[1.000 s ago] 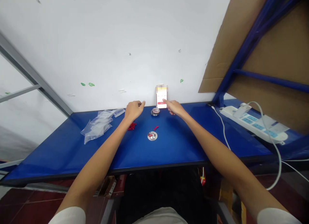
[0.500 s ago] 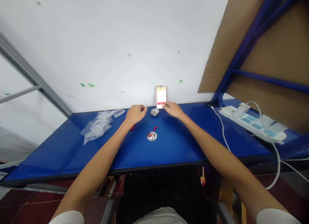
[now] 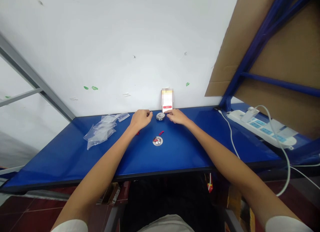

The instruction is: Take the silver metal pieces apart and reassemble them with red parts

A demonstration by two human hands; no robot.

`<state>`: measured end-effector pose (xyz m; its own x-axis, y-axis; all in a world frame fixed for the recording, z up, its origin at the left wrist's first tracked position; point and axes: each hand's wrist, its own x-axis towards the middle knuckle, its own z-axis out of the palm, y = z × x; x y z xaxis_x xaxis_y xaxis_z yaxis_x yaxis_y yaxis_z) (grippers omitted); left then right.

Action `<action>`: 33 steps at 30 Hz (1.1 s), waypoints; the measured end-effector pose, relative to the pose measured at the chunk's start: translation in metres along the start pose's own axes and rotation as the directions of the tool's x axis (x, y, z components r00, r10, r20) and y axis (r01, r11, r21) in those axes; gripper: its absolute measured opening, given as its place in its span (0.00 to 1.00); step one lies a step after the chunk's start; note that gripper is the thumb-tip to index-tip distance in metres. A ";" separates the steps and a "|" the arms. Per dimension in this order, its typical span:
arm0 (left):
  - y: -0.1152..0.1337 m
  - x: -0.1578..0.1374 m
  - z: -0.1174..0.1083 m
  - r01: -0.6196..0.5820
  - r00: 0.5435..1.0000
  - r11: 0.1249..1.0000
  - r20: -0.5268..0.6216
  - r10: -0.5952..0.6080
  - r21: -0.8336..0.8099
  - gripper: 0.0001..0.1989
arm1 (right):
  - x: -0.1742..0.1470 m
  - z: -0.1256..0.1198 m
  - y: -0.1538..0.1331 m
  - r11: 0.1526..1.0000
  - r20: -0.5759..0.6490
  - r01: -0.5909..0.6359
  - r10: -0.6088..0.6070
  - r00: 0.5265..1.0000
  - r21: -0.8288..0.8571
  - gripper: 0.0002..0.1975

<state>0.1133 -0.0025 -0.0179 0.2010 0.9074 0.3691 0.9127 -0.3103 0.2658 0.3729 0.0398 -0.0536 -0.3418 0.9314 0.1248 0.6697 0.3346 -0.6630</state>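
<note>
**Blue table (image 3: pixel 190 155), two hands apart, a small metal stack (image 3: pixel 160 116) between them**

We see clear plastic bags (image 3: pixel 102 128) lying on the table's left side. The left hand (image 3: pixel 140 118) curls its fingers; we cannot tell whether it grips anything. The right hand (image 3: pixel 177 116) points at the stack, perhaps touching it; we cannot tell. A lit phone (image 3: pixel 167 100) stands upright behind the stack. Nearer us lies a shiny metal disc (image 3: pixel 157 141), then a red loop (image 3: pixel 161 133) just beyond it.
</note>
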 end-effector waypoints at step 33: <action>-0.032 0.000 -0.038 -0.105 0.870 0.970 0.453 0.196 -0.219 0.03 | -0.029 -0.016 -0.039 0.955 0.066 0.292 -0.288 0.955 -0.058 0.06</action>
<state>0.0702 -0.0030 0.0077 0.5150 0.8567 -0.0305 0.7864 -0.4580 0.4144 0.3669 0.0022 -0.0199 -0.5628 0.7839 0.2621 0.5779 0.5999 -0.5533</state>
